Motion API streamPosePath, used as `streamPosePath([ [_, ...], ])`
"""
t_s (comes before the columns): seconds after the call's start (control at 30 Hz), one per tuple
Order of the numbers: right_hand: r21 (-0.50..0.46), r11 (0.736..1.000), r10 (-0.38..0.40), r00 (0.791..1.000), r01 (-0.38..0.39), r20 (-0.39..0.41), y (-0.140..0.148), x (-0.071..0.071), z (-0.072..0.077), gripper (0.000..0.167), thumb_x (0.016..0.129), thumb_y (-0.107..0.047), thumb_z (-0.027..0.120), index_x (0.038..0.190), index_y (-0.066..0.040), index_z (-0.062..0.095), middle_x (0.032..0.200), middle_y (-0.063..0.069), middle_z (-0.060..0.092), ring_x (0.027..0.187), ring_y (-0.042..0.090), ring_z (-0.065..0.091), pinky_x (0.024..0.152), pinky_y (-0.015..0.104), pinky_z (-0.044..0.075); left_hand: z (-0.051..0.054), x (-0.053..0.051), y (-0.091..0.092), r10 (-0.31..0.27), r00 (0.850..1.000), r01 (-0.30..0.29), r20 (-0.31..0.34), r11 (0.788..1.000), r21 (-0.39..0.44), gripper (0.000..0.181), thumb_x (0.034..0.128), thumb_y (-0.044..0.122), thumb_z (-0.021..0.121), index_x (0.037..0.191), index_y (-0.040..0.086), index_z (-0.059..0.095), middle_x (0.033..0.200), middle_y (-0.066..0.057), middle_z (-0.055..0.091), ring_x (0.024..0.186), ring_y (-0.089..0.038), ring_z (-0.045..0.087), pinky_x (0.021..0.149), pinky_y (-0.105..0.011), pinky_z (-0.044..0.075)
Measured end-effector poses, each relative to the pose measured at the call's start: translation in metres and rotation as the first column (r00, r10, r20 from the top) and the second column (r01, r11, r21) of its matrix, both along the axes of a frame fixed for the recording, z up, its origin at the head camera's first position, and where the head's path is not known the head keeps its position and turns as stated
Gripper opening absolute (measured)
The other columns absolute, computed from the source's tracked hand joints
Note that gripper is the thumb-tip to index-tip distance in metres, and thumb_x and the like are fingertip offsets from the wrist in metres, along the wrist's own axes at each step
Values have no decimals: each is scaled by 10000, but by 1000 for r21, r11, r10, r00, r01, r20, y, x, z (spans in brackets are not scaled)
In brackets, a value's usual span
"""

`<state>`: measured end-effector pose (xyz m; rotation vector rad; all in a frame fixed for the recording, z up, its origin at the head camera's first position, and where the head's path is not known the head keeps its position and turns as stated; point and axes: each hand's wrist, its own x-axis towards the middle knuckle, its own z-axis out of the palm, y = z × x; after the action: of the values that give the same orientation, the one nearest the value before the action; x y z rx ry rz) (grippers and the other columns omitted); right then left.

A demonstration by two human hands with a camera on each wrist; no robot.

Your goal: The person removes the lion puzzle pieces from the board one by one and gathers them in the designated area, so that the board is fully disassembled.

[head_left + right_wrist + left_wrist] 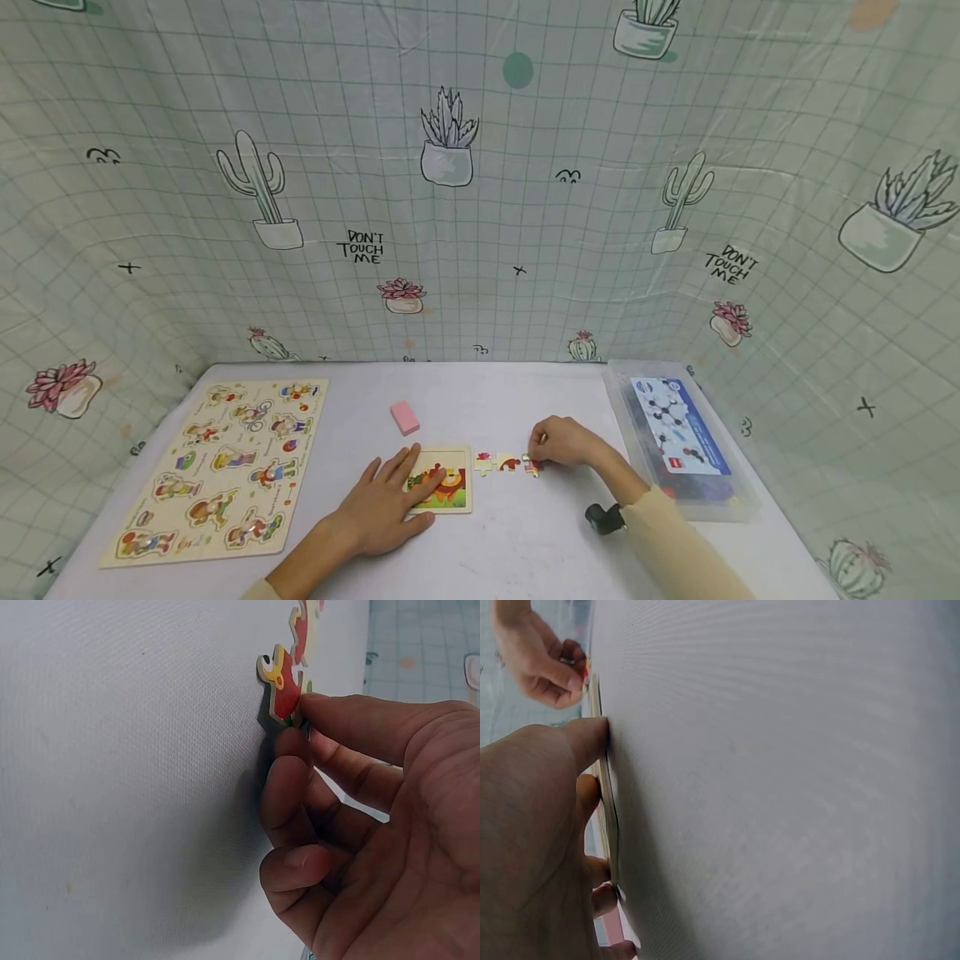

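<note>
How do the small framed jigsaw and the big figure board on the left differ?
The small framed jigsaw is much smaller than the figure board. The left hand touches the small framed jigsaw; no hand touches the figure board. The jigsaw shows one animal scene, the figure board many separate figures. Both lie on the table.

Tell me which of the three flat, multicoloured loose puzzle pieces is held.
The red-and-yellow piece at the row's right end: the right hand pinches it. The pink-marked left piece and brown-marked middle piece lie untouched, nearer the wooden tray.
</note>
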<state>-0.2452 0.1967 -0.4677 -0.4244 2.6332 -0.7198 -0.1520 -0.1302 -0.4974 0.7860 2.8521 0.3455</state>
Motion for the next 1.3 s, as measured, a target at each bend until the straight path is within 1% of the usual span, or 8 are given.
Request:
streamPosePath([
  [0.3,0,1000,12,1000,-12,2,0,-5,-3,87,914,-118,689,827,-126,687,701,-30,618,620,113,531,580,263,408,-2,-1,0,3,1000,-3,-1,1000,0,601,1010,571,463,1558,335,390,1669,-165,169,1526,-353,191,1166,-640,187],
  [0.57,-24,1000,-14,1000,14,15,3,-8,-4,90,920,-104,668,834,-124,691,711,-35,614,612,112,528,568,253,409,1,0,-1,1,1000,-1,-1,1000,11,600,1014,565,460,1559,326,389,1667,-170,171,1525,-358,193,1165,-636,191],
  [0.7,-47,999,-17,1000,18,19,4,-9,-5,98,927,-95,654,834,-108,680,704,-22,612,609,111,534,562,248,421,-1,0,-1,-2,1000,2,-7,1000,23,598,1012,564,465,1557,326,395,1664,-176,182,1522,-365,201,1160,-646,192],
  [0.8,-46,999,-17,1000,18,14,4,-9,-6,103,927,-91,645,830,-106,676,705,-17,609,608,110,531,562,247,422,-3,0,-1,-5,1000,5,-9,1000,24,598,1012,565,464,1557,330,393,1661,-183,185,1518,-372,206,1154,-657,193],
  [1.03,-13,1000,-13,1000,13,-11,1,-6,-3,104,920,-122,681,816,-125,685,681,-25,623,601,113,537,568,253,414,1,1,0,-1,1000,1,5,1000,13,597,1015,561,462,1558,323,392,1666,-175,171,1525,-361,194,1162,-644,194],
  [1.2,-15,1000,-25,1000,25,-8,-3,-3,-2,128,928,-125,688,801,-112,679,643,-18,634,575,110,540,551,248,412,1,1,0,3,1000,-3,9,1000,-1,598,1014,572,451,1560,338,383,1671,-161,162,1528,-348,189,1168,-633,189],
  [1.3,-9,1000,-27,1000,27,-11,-5,-2,-1,131,923,-128,694,794,-112,675,638,-8,643,570,111,538,545,248,406,2,1,0,1,1000,-2,10,1000,8,598,1014,566,459,1558,328,391,1670,-167,165,1527,-354,191,1165,-637,193],
])
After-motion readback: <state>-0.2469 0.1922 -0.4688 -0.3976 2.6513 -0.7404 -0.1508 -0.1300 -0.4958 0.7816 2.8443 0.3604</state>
